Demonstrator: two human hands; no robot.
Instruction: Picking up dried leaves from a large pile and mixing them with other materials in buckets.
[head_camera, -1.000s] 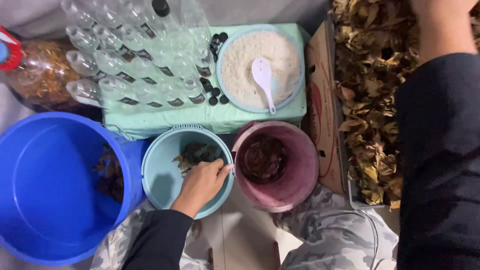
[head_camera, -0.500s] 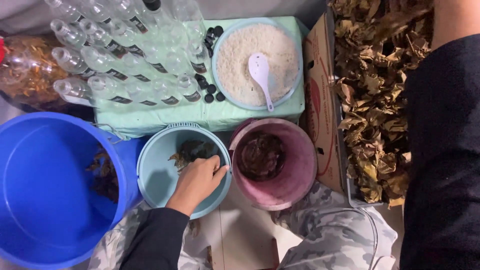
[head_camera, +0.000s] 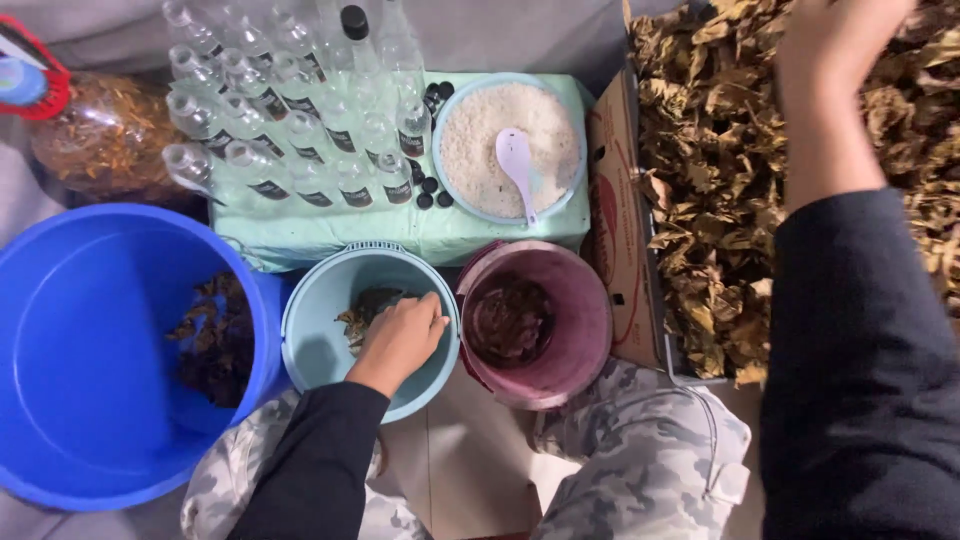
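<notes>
My left hand (head_camera: 400, 338) is inside the light blue bowl (head_camera: 310, 345), fingers curled over a small clump of wet brown leaves (head_camera: 362, 310); whether it grips them I cannot tell. My right hand (head_camera: 835, 50) reaches up into the cardboard box (head_camera: 612, 210) of dry brown leaves (head_camera: 700, 220), and its fingers are cut off by the top edge. A pink bucket (head_camera: 580, 330) with dark wet leaves stands right of the light blue bowl.
A big blue bucket (head_camera: 70, 340) with some dark leaves stands at the left. On a green-covered stand (head_camera: 430, 235) are several clear bottles (head_camera: 290, 110), small black caps and a bowl of white grains (head_camera: 480, 140) with a white spoon (head_camera: 518, 165). A plastic jar (head_camera: 95, 135) is far left.
My left hand has stayed in the light blue bowl, shifting slightly over the leaves. My right arm has stayed reaching into the box of dry leaves.
</notes>
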